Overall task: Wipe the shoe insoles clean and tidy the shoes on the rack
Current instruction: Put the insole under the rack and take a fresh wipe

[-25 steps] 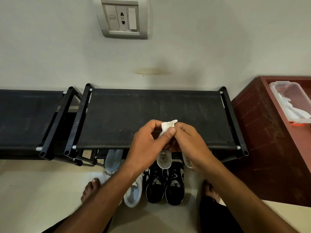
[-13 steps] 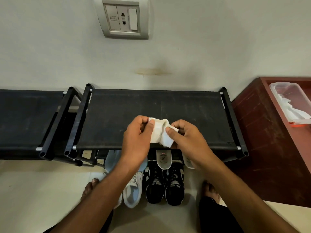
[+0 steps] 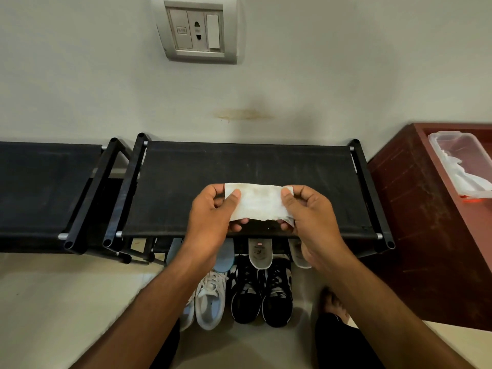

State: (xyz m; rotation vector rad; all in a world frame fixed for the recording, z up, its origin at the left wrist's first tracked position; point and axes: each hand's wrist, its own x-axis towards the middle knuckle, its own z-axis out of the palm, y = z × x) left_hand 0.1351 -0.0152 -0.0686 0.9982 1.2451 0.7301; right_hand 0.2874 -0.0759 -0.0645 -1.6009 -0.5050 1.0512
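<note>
Wipe (image 3: pixel 257 202) was stretched flat between both hands — left hand (image 3: pixel 213 214) pinching its left end, right hand (image 3: pixel 310 214) pinching its right end — above the near edge of the rack (image 3: pixel 186 182). Insoles (image 3: pixel 260 253) leaned under the rack; black shoes (image 3: pixel 262 296) and white shoes (image 3: pixel 209 299) stood on the floor, near side.

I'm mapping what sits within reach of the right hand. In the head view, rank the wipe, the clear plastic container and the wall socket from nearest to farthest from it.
1. wipe: pinched by the right hand itself.
2. clear plastic container: on the red cabinet, to the right.
3. wall socket: high on the wall, up and left.
</note>
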